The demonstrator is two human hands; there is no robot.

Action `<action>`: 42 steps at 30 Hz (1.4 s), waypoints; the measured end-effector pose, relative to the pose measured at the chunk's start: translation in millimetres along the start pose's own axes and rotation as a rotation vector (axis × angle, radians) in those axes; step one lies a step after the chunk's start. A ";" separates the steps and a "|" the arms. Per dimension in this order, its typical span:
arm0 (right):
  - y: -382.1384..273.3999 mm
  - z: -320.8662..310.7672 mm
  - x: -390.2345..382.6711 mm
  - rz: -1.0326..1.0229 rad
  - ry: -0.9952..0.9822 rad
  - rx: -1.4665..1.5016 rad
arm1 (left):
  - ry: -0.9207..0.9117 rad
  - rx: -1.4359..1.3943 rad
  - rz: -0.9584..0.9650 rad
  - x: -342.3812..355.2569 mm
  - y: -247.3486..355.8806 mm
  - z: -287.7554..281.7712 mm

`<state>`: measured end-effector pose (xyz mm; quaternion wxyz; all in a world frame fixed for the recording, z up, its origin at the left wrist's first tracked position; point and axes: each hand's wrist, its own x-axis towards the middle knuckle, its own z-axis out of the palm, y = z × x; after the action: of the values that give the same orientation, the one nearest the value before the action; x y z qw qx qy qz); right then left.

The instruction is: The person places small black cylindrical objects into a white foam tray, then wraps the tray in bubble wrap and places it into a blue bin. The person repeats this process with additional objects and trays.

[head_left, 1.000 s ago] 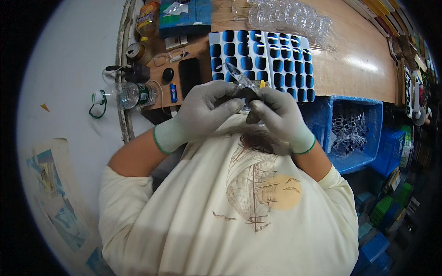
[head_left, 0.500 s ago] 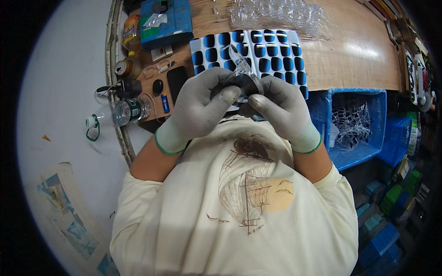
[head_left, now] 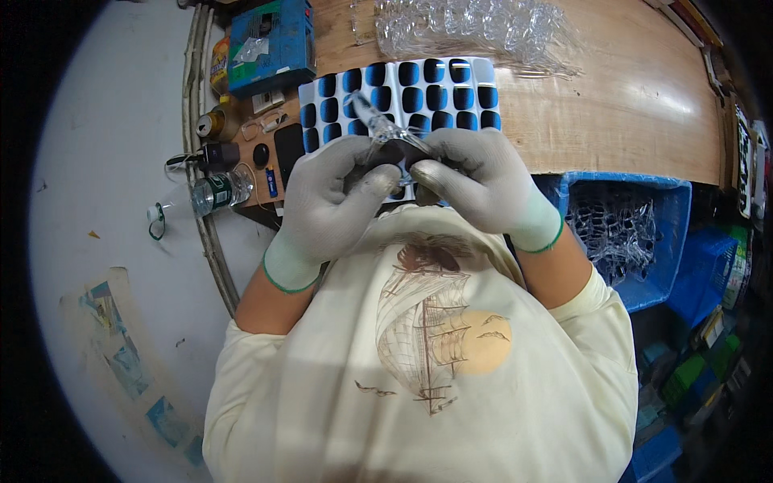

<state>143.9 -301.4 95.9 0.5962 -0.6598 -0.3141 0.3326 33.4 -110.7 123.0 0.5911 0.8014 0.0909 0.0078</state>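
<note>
My gloved left hand [head_left: 326,205] and gloved right hand [head_left: 483,181] are closed around a clear plastic eyeglass frame [head_left: 372,114] with a dark lens [head_left: 396,154]. Both thumbs press near the lens, and one clear arm of the frame sticks up toward the upper left. Just beyond my fingers lies a white sheet with rows of blue-black lenses [head_left: 411,98], partly hidden by the frame and my gloves. My fingertips under the piece are partly hidden.
Bagged clear frames [head_left: 467,28] lie on the wooden bench [head_left: 628,105]. A blue crate [head_left: 676,209] at right holds clear pieces [head_left: 612,233]. At left are a blue box [head_left: 270,56], plastic bottle [head_left: 211,193], can [head_left: 211,122], black phone [head_left: 286,145] and blue lighter [head_left: 271,181].
The clear frame has turned between my fingers, tipping more upright and then back toward the upper left. My hands keep their hold. The bench and its items sit further left in view.
</note>
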 end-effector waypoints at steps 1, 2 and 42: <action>1.0 -7.6 1.4 0.009 -0.056 0.002 | 0.011 -0.044 -0.008 0.1 0.7 3.6; -1.0 -11.0 2.2 0.003 -0.076 0.045 | 0.022 -0.088 -0.015 -0.2 0.7 7.5; 206.1 -99.4 -8.2 0.458 0.624 -0.983 | 0.262 0.112 -0.786 352.9 -275.3 -56.0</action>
<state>223.6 -384.4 -102.0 0.2001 -0.9736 -0.0920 0.0600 336.2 75.3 -154.9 0.4879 0.7290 0.4645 -0.1216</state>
